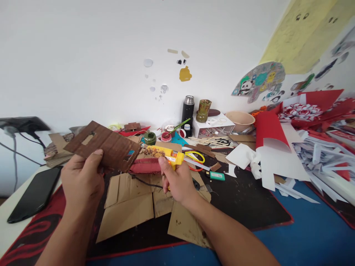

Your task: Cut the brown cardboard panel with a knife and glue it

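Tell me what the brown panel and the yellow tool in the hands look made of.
The brown ridged panel with cut-outs, in the left hand, looks like matte painted corrugated cardboard. The yellow glue gun, in the right hand, looks like glossy moulded plastic, crusted with residue.

Nothing here can be read: no word, brand or number comes out clearly on anything. The round sticker-covered paper disc (259,82) on the wall carries only cartoon pictures, a panda among them, and any lettering there is too small to make out. The pale yellow paper sheet (310,35) above it shows small drawn eyes, not letters. The white printed box (212,127) at the back bears dark marks that stay illegible
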`<action>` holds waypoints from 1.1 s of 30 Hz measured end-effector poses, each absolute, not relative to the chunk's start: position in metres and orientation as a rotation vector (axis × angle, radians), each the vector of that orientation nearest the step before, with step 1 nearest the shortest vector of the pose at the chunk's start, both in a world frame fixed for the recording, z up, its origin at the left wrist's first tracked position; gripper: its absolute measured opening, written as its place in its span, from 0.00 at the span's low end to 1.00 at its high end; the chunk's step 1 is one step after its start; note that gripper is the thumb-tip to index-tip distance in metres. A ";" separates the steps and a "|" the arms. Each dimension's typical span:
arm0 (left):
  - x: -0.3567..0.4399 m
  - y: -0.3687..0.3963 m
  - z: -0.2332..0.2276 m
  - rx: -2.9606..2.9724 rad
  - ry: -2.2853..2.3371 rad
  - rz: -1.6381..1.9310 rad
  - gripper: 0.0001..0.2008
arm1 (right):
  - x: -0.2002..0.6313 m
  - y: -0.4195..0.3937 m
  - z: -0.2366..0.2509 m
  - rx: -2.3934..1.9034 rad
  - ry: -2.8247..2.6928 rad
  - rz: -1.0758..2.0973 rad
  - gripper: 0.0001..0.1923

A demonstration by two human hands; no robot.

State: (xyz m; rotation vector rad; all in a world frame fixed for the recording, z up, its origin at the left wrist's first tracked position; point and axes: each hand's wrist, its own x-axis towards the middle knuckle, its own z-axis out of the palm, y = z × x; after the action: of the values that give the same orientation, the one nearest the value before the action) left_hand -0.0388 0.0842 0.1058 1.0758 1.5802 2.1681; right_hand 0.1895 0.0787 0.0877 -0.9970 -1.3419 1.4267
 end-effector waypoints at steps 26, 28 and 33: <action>-0.031 0.082 0.116 0.870 1.508 2.205 0.09 | 0.188 0.080 0.085 -0.971 -1.294 1.450 0.36; -0.033 0.083 0.114 0.893 1.497 2.205 0.10 | 0.188 0.080 0.085 -0.955 -1.281 1.453 0.36; -0.038 0.083 0.107 0.999 1.515 2.177 0.10 | 0.187 0.081 0.083 -0.965 -1.292 1.452 0.37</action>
State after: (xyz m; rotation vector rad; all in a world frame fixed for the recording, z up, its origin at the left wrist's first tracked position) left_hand -0.0376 0.0829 0.1075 0.9989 1.5146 2.1772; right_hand 0.1866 0.0806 0.0834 -0.9651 -1.2920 1.4520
